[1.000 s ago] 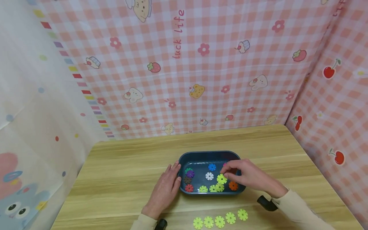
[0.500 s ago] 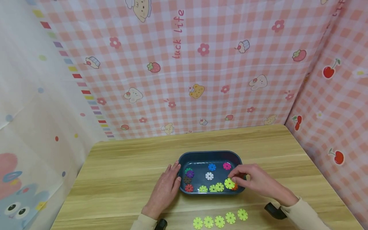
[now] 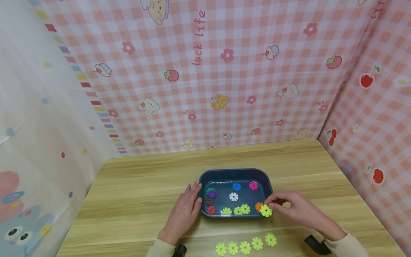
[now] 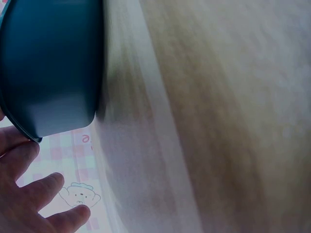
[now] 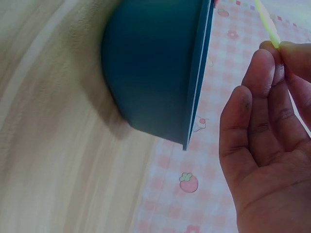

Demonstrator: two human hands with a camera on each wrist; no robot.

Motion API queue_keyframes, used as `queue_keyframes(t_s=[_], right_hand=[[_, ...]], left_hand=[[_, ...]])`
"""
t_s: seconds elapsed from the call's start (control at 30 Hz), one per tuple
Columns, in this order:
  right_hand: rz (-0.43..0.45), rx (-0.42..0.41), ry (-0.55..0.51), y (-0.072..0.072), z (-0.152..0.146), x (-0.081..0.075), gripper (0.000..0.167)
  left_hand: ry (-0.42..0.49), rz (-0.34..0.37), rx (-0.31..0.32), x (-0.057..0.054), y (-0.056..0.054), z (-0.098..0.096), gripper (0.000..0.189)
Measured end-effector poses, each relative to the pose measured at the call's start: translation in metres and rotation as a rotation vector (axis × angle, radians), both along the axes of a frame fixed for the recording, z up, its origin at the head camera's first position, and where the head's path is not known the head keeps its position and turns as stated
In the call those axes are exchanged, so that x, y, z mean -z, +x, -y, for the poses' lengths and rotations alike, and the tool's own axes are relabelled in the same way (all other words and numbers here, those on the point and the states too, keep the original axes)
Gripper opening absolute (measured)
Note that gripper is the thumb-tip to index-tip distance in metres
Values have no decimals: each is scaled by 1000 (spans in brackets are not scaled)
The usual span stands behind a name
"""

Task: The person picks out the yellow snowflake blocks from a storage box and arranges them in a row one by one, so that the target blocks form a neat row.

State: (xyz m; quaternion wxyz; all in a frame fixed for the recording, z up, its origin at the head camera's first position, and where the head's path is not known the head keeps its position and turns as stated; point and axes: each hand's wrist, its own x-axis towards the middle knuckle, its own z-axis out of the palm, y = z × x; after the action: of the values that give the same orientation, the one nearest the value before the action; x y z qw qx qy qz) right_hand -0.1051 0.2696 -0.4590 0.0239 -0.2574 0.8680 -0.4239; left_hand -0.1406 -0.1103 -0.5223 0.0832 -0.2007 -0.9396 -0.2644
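A dark blue tray (image 3: 236,172) stands on the wooden table, holding notched plastic discs of several colours. My right hand (image 3: 297,207) pinches a yellow-green notched disc (image 3: 266,210) between thumb and fingertip, over the tray's near right corner. In the right wrist view that disc (image 5: 267,24) appears edge-on, beside the tray's outer wall (image 5: 150,63). At the tray's left end rests my left hand (image 3: 183,210), fingers extended, fingertips at the rim. The left wrist view has its fingertips (image 4: 29,150) by the rim too. Several yellow-green discs (image 3: 245,247) lie in a row on the table before the tray.
Inside the tray lie a white disc (image 3: 233,196), a blue disc (image 3: 236,186), a pink disc (image 3: 253,185), an orange disc (image 3: 258,206) and a red disc (image 3: 211,210), among others. Patterned cloth (image 3: 192,89) hangs behind the wooden table (image 3: 144,192) and at both sides.
My right hand has moved right and toward me, carrying the pinched yellow-green disc from the tray's middle to its near right corner. The pink disc came into full view. My left hand stays put.
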Motion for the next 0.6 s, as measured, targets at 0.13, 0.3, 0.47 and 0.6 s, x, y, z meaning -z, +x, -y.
queue_keyframes(t_s=[0.13, 0.3, 0.47, 0.6], right_hand=[[1, 16, -8, 4, -6, 2, 10], [9, 30, -14, 9, -12, 6, 13], [58, 49, -1, 13, -15, 10, 13], [58, 72, -13, 18, -17, 14, 12]], left_hand=[[2, 2, 1, 0, 0, 0, 48], [2, 5, 1, 0, 0, 0, 48], [0, 20, -2, 0, 0, 0, 49], [1, 23, -2, 0, 0, 0, 49]])
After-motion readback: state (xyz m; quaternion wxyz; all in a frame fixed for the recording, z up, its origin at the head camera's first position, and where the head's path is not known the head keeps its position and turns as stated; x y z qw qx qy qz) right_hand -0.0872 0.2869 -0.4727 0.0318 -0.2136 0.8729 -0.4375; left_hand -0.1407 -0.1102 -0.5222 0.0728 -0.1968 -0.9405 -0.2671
